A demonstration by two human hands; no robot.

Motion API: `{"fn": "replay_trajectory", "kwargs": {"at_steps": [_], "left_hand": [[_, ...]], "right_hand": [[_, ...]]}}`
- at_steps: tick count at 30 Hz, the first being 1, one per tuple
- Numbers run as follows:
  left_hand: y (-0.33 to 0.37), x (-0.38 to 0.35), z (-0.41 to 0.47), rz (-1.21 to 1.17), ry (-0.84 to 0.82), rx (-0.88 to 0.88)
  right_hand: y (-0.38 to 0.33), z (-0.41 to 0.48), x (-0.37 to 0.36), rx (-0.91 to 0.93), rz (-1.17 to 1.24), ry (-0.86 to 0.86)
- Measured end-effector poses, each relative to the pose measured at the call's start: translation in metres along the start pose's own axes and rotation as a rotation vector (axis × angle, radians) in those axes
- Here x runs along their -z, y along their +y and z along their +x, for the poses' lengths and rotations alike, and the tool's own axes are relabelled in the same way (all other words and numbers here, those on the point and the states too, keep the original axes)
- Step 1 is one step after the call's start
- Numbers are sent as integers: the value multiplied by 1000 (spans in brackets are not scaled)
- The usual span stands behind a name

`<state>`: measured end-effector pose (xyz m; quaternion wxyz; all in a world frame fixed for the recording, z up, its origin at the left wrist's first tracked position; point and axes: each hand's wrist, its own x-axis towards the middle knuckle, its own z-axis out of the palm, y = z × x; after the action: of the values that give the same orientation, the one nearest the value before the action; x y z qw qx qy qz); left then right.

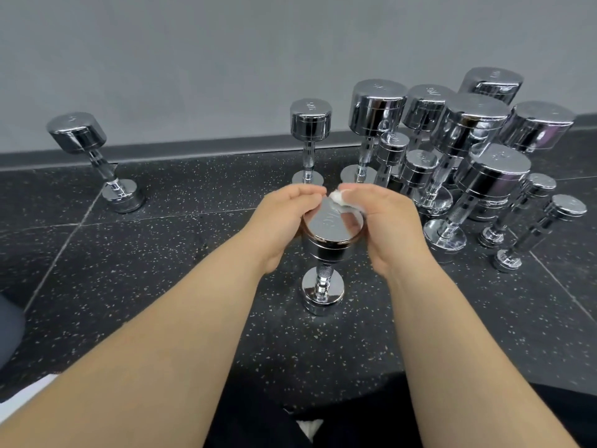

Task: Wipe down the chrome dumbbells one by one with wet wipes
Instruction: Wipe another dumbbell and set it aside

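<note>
A chrome dumbbell (326, 240) stands upright on the speckled black floor in front of me. My left hand (284, 218) curls around the left side of its top head. My right hand (384, 221) holds a crumpled white wet wipe (339, 198) pressed against the far edge of that head's flat top. Both forearms reach in from the bottom of the view.
Several more chrome dumbbells (465, 147) stand in a tight cluster to the right and behind. One (310, 140) stands alone behind my hands, another (93, 156) far left near the grey wall's baseboard (193, 150). Something white (22, 396) lies at the lower left edge.
</note>
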<state>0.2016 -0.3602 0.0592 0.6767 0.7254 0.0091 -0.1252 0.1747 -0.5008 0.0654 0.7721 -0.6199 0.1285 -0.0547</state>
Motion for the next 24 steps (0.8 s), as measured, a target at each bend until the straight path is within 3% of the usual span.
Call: {"fn": "replay_trajectory", "kwargs": {"at_steps": [3,7,12,18,24], "left_hand": [[0,-5,-13,14,7,187],[2,-5,-21,-12,-18,246],[-1,0,-24,-18,-65,291],[-2,-6,-32,-33,-120,316],[-8,-8,-29,-11,-61,240]], "right_hand": [[9,2,3,-145,-10,91],[18,3,0,-427,98,39],[22,-12,10,-431,95,94],[21,-41,11,-555,52,28],[20,-47,0,-387,85,31]]}}
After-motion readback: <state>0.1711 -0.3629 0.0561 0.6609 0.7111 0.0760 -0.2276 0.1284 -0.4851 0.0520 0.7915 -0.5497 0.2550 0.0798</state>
